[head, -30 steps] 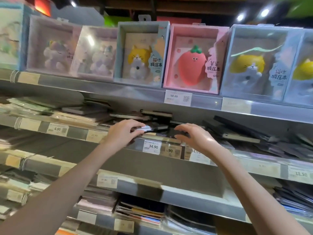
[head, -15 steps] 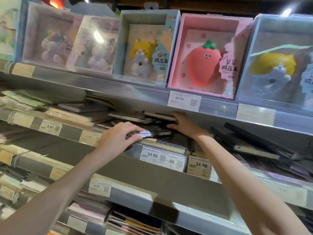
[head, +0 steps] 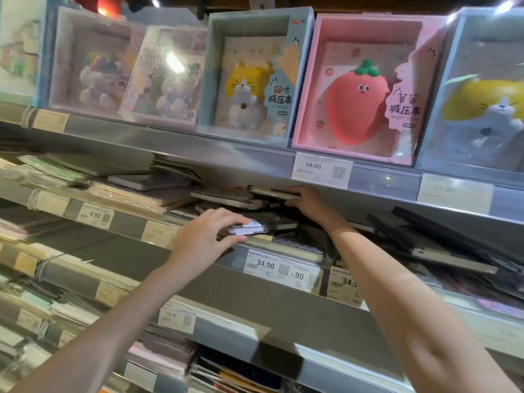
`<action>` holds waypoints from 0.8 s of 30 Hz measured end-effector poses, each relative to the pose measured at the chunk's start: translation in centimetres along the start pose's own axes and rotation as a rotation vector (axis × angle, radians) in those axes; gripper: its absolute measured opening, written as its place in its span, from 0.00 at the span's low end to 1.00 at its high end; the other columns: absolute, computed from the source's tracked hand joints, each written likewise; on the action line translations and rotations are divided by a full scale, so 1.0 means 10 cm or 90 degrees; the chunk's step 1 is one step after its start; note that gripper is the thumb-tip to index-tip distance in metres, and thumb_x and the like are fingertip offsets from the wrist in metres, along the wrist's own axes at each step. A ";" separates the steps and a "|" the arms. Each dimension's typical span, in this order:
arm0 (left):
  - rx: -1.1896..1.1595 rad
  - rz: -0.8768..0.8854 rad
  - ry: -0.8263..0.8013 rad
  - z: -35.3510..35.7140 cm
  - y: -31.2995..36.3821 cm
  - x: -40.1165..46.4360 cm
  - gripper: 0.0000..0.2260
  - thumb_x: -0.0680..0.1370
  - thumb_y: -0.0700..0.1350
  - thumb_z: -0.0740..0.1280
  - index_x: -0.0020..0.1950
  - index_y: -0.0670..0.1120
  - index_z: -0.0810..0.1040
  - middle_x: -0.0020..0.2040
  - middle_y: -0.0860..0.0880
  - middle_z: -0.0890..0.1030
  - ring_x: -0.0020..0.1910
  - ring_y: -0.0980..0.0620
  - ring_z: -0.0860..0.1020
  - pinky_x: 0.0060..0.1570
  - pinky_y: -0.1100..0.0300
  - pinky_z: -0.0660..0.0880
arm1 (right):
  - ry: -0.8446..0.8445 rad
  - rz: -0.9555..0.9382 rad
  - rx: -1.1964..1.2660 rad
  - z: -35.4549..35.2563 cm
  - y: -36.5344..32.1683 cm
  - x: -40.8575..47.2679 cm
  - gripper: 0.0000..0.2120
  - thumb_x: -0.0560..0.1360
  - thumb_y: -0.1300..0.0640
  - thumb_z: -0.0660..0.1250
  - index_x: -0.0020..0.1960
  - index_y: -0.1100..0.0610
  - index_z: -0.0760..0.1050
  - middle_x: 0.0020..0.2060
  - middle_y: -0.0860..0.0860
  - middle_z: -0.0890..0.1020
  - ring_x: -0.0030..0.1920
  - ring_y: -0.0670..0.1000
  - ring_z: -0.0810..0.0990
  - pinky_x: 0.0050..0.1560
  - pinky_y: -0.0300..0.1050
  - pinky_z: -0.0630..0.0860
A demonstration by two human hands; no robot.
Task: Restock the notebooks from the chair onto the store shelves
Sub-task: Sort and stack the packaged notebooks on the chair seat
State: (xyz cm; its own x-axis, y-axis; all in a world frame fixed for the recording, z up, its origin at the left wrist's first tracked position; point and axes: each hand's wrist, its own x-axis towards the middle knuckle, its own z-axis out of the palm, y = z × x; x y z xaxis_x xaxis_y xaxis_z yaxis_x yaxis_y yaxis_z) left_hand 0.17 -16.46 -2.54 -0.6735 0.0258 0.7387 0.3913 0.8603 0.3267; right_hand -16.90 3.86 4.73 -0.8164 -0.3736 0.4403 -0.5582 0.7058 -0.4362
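Dark notebooks (head: 226, 198) lie stacked on the second grey shelf (head: 147, 148), under the row of boxed toys. My left hand (head: 204, 239) pinches the front edge of a wrapped dark notebook (head: 255, 228) with a white and blue label at the shelf's front. My right hand (head: 307, 201) reaches deeper in, fingers curled round the end of the top dark notebook (head: 272, 192) of the stack. The chair is out of view.
Boxed squishy-toy notebooks (head: 365, 89) fill the top shelf. Price tags (head: 321, 170) line the shelf rails. More dark notebooks (head: 431, 239) lean at the right. Pale notebooks (head: 85, 177) pile at the left, and lower shelves (head: 255, 333) hold further stacks.
My right hand has left the shelf's front edge and gone up and back to the top notebook of the stack. The left hand stays on the wrapped notebook. The camera has moved closer.
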 end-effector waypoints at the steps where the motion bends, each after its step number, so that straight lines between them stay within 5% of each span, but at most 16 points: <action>1: -0.005 -0.005 0.003 0.00 0.01 0.00 0.12 0.73 0.55 0.68 0.56 0.62 0.77 0.54 0.64 0.76 0.55 0.61 0.72 0.48 0.54 0.73 | -0.002 -0.004 0.002 -0.01 -0.01 -0.01 0.20 0.74 0.62 0.68 0.65 0.58 0.72 0.64 0.55 0.74 0.65 0.55 0.70 0.59 0.37 0.61; 6: -0.019 -0.013 0.012 -0.03 0.02 0.03 0.13 0.73 0.53 0.68 0.57 0.61 0.77 0.55 0.65 0.76 0.57 0.63 0.71 0.49 0.59 0.72 | -0.012 -0.048 0.017 -0.10 -0.13 -0.20 0.19 0.75 0.55 0.66 0.66 0.55 0.71 0.63 0.53 0.75 0.63 0.54 0.72 0.63 0.42 0.65; 16: -0.096 -0.046 0.076 -0.19 -0.27 0.06 0.19 0.74 0.48 0.69 0.64 0.56 0.73 0.58 0.62 0.72 0.58 0.60 0.72 0.54 0.60 0.71 | 0.015 -0.072 0.016 -0.12 -0.51 -0.69 0.21 0.76 0.55 0.66 0.68 0.51 0.70 0.66 0.49 0.73 0.66 0.51 0.70 0.63 0.38 0.63; 20: -0.107 -0.050 0.077 -0.17 -0.28 0.07 0.15 0.74 0.48 0.69 0.60 0.54 0.76 0.56 0.60 0.73 0.56 0.59 0.72 0.54 0.61 0.70 | -0.042 -0.108 0.076 -0.07 -0.66 -0.89 0.26 0.72 0.51 0.70 0.69 0.50 0.69 0.64 0.44 0.73 0.64 0.43 0.69 0.59 0.30 0.60; 24: -0.058 -0.022 0.106 -0.14 -0.08 0.12 0.11 0.73 0.52 0.68 0.55 0.53 0.81 0.49 0.56 0.78 0.50 0.55 0.74 0.47 0.60 0.70 | -0.037 -0.128 -0.030 0.07 -0.70 -0.89 0.38 0.67 0.48 0.75 0.72 0.47 0.60 0.69 0.47 0.67 0.69 0.49 0.63 0.69 0.46 0.62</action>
State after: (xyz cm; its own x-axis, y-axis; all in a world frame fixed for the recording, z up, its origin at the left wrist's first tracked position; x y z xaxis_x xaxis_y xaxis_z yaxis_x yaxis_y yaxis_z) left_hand -0.10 -17.83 -1.08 -0.5773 -0.0948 0.8110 0.4299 0.8092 0.4006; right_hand -5.85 1.88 3.32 -0.6969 -0.5427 0.4687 -0.7046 0.6400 -0.3066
